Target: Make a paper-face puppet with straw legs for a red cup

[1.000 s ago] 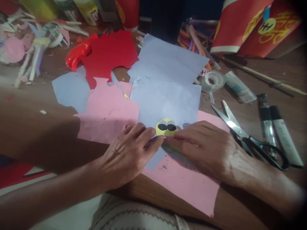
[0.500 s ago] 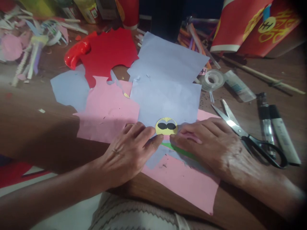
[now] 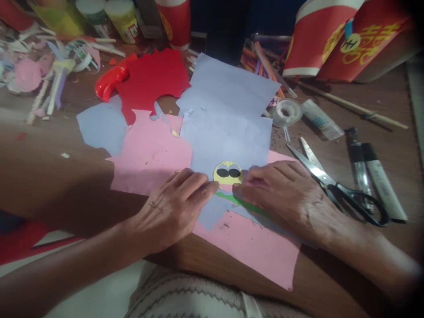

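A small round yellow paper face with two black oval eyes and a pink lower edge lies on a pale blue sheet. My left hand is closed, fingers curled, its thumb tip at the face's lower left edge. From the other side my right hand pinches the lower right edge, thumb below and fingers bent. Pinkish paper shows between the right thumb and fingers. Under both thumbs runs a green paper strip. Pink sheets lie around and beneath my hands.
Black-handled scissors lie open right of my right hand, with markers, a tape roll and a small clear bottle. Red cut paper lies behind left. Red cups, paint jars and paper scraps stand or lie farther back.
The view has shifted slightly. My left thumb has slid back left from the face's bottom to its lower left edge, uncovering more pink paper; my right hand stays nearly in place.
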The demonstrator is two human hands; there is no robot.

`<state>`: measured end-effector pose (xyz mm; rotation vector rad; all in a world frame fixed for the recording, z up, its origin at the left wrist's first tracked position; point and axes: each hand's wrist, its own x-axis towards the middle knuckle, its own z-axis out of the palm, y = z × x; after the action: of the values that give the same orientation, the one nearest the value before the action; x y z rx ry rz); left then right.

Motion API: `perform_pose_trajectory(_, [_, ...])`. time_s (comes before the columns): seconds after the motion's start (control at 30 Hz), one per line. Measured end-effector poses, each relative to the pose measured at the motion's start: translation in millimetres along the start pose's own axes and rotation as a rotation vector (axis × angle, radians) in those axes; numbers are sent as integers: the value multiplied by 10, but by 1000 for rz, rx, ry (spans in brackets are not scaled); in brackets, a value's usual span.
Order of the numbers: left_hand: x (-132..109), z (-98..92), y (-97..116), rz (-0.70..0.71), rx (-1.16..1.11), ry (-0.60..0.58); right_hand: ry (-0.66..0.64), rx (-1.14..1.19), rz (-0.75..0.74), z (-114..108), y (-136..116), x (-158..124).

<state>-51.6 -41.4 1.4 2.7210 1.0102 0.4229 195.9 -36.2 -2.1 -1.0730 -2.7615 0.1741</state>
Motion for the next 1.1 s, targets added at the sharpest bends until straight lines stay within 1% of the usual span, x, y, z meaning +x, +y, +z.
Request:
perform_pose_trajectory(0.2, [2,38,42,20,140,-82,56,17,-2,18,-3,2])
perform_pose_trajectory(0.37, [-9,31,52,26,163,-74,81,31,34,45,-4,-10])
perform_pose_trajectory(0.57, [-25,67,47,18,172,-67,55,31,60,55,-28,-31])
perform_pose_trajectory(0.67, [-44,86,43,13,177,-50,-5,10,77,31,-49,-20])
perform_pose_trajectory(0.73, [-61,77,41,12,167,-36,-17,19,88,15,-56,-22])
perform_pose_trajectory(0.8, [-77,43,44,6,117,-19,38,80,84,6,-48,-40])
perform_pose_trajectory(0.97, [-62,-99,57,-1,-68,47,277,296,34,-9,9,-123])
perform_pose_trajectory(1.1, [69,-176,23,8,-146,115,364,351,89,-35,38,-139])
